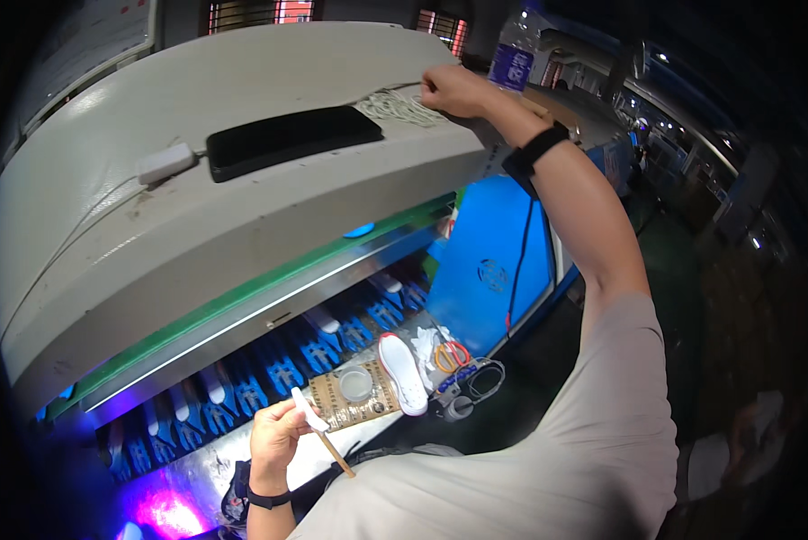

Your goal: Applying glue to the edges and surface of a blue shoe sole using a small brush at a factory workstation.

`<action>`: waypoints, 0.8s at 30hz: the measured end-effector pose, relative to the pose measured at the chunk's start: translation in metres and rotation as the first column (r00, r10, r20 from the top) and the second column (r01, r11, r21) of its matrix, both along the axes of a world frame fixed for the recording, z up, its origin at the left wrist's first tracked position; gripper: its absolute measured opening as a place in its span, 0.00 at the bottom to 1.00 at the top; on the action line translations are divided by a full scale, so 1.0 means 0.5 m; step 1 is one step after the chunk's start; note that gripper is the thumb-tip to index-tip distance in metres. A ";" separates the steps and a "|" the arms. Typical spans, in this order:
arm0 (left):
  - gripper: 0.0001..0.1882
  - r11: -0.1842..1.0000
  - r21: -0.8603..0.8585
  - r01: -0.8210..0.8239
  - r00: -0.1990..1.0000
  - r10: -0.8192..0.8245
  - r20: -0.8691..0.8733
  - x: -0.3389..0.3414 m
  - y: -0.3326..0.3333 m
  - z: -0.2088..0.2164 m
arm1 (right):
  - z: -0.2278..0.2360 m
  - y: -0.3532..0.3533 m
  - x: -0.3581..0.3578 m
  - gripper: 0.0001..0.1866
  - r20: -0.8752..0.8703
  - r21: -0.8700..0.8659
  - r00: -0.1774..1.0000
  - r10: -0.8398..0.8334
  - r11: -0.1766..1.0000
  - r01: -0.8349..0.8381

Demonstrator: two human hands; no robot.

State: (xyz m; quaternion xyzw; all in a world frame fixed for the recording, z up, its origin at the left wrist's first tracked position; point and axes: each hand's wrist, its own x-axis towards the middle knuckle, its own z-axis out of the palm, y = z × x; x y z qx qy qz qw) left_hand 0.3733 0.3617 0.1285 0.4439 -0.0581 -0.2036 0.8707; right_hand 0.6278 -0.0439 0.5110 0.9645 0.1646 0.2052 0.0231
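Note:
Low in front of me, my left hand (276, 434) pinches a small white strip (307, 410). A thin wooden stick (335, 454) slants down from that strip toward my shirt; whether the two are joined I cannot tell. My right arm reaches up to the machine's top, where my right hand (458, 91) is closed beside a bundle of white cords (399, 107). Its fingertips are hidden, so anything inside them does not show. Near my left hand, a clear round tub (355, 384) stands on a piece of brown cardboard (336, 412). A white shoe sole with a red edge (402, 373) lies to its right.
On the cream machine cover (269, 67) lie a black phone (291, 140) and a white charger (166, 164). A bottle (515, 56) stands behind my right wrist. Blue clamps (284, 373) line the machine's opening. Orange-handled scissors (452, 356) and white scraps (426, 344) sit right of the sole.

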 end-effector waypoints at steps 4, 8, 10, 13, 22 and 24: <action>0.18 0.997 0.032 -0.066 0.998 0.066 -0.003 -0.024 -0.050 0.029 | 0.017 -0.024 0.004 0.15 0.148 0.128 0.989 -0.021 0.992 0.001; 0.17 1.000 0.003 -0.006 0.998 0.006 -0.056 -0.057 -0.103 0.083 | 0.038 -0.089 0.007 0.09 0.290 0.622 0.956 0.042 0.751 -0.221; 0.17 1.000 0.016 -0.002 0.999 0.003 -0.050 -0.071 -0.115 0.095 | 0.052 -0.114 -0.004 0.05 0.203 0.856 0.958 0.204 0.439 -0.275; 0.17 0.996 0.087 -0.033 0.999 0.034 -0.012 -0.083 -0.131 0.092 | 0.061 -0.136 -0.033 0.03 0.190 0.949 0.917 0.351 0.175 -0.263; 0.19 0.976 0.201 -0.090 0.996 0.091 0.005 -0.096 -0.172 0.100 | 0.017 -0.150 -0.137 0.06 0.118 0.988 0.686 0.718 -0.154 -0.009; 0.17 0.953 0.278 -0.121 0.992 0.121 0.019 -0.087 -0.181 0.106 | -0.027 -0.142 -0.163 0.10 0.147 0.978 0.551 0.822 -0.205 0.044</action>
